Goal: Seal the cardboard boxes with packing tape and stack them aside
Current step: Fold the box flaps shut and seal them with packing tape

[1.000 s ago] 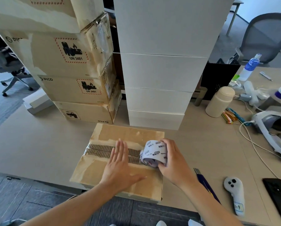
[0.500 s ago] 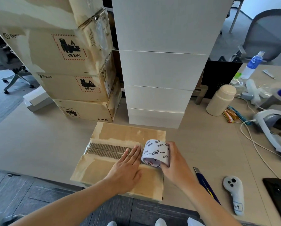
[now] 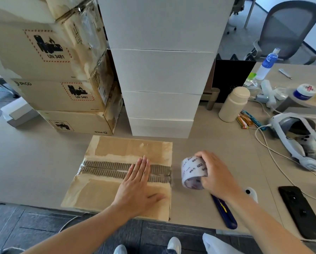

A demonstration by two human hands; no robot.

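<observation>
Cardboard risks first, big to small. The brown stack (image 3: 49, 74) at the far left of the desk (image 3: 28, 171) is high with worn corners, so another box set on top could tip it. The white stack (image 3: 160, 70) beside it is tall too.

The box (image 3: 102, 193) being sealed lies flat at the desk's near edge, straight in front of the person. A sideways tug from the tape could slide it or nudge it off the front.

The left grip (image 3: 137, 187) is released, palm and straight fingers pressing flat on the box over the taped seam. If it lifts early, the strip probably peels.

The right grip (image 3: 215, 176) is grasping the tape roll (image 3: 193, 173), fingers curled over it, just right of the box's right edge and low over the desk. Whether tape spans from box to roll is too blurred to tell. If it does, slack could let it twist and stick to itself.

The knife (image 3: 225, 211) lies on the desk partly under the right forearm, so a blind reach could fumble it.

Counts:
- one desk, one chair (image 3: 289, 28)
- four white boxes
- three labelled brown boxes, more cut off above
- one box in work
- one headset (image 3: 298, 143), one phone (image 3: 298, 211)
- one cream bottle (image 3: 233, 104), one water bottle (image 3: 267, 64)
- one tape roll, one knife, two grips
</observation>
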